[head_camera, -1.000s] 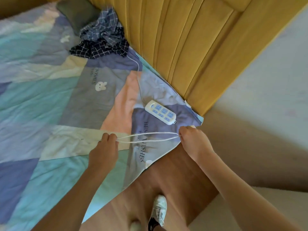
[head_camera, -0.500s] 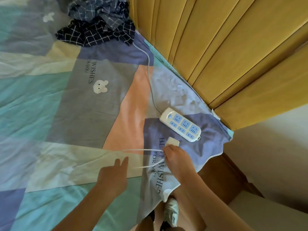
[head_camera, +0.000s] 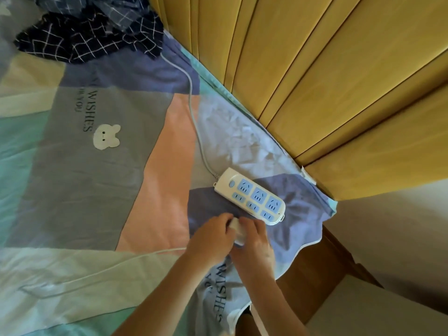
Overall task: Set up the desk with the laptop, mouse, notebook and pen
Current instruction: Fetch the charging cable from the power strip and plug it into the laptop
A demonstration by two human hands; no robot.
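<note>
Both hands meet on a small white charger plug [head_camera: 238, 230] just in front of a white power strip [head_camera: 252, 196] with blue sockets, which lies on the patchwork bedsheet [head_camera: 97, 166]. My left hand [head_camera: 211, 238] grips the plug from the left and my right hand [head_camera: 253, 241] from the right. A thin white cable [head_camera: 116, 265] trails from the plug leftward across the sheet. No laptop, mouse, notebook or pen is in view.
The strip's grey cord [head_camera: 194, 112] runs up under a pile of dark checked clothes [head_camera: 89, 32] at the top left. A yellow padded headboard [head_camera: 315, 81] borders the bed. A wooden bed frame [head_camera: 327, 258] and pale floor lie at the right.
My hands held the white cable stretched between them, then closed together on the plug and moved up toward the power strip. The view has come closer to the bed.
</note>
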